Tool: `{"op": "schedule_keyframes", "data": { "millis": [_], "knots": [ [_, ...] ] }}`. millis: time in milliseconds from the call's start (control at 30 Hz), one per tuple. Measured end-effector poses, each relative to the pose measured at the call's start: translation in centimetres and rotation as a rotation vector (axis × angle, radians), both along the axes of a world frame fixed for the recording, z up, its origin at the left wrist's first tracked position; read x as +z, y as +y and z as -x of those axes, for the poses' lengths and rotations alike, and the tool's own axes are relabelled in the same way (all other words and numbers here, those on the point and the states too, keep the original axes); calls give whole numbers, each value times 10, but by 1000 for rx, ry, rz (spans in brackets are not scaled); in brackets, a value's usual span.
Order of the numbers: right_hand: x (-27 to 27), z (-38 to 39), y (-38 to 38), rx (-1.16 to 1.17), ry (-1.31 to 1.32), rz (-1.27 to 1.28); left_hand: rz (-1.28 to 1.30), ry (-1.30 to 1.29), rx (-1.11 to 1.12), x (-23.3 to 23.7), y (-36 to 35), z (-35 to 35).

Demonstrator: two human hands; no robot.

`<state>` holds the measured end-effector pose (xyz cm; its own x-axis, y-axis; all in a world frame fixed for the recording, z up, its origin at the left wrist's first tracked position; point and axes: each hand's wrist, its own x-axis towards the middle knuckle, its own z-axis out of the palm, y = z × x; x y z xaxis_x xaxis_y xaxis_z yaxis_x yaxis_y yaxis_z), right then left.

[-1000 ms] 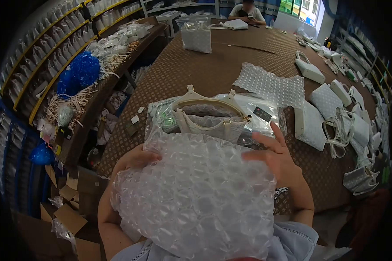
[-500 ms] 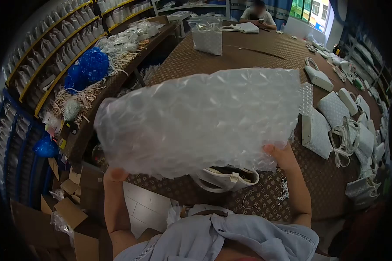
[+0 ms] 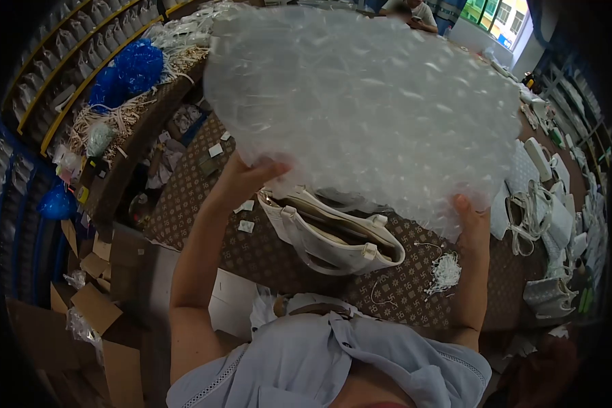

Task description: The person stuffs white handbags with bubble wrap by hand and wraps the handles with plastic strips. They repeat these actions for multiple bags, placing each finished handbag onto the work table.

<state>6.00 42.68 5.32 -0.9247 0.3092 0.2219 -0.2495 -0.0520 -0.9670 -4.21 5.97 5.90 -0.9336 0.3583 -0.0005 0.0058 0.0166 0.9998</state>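
A large sheet of bubble wrap (image 3: 367, 109) is held up in front of me, stretched between both hands. My left hand (image 3: 257, 173) grips its lower left edge with the thumb on the near side. At the lower right corner, my right hand (image 3: 470, 214) is closed on the same sheet, its thumb in front. Beneath the wrap a white handbag (image 3: 326, 238) rests on the table with its top open toward me. The wrap hides the bag's far side and most of the table behind.
The brown patterned table (image 3: 415, 302) carries a bundle of white strings (image 3: 445, 273) and small white tags (image 3: 246, 226). White handbags (image 3: 523, 166) crowd its right side. Cardboard boxes (image 3: 96, 306) stand at lower left. A blue plastic bundle (image 3: 137, 66) lies on the side bench. Another person (image 3: 415, 13) sits at the far end.
The bubble wrap has risen and shifted right, uncovering more of the white handbag. My left hand has moved up and inward along with it; my right hand has moved slightly right.
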Motion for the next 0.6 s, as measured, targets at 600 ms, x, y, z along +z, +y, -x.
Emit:
{"op": "schedule_keyframes", "data": {
  "millis": [600],
  "knots": [
    [-35,-39,-39,679,-115,-461,-91,-70,-371,-75,-42,-7]
  ]
}}
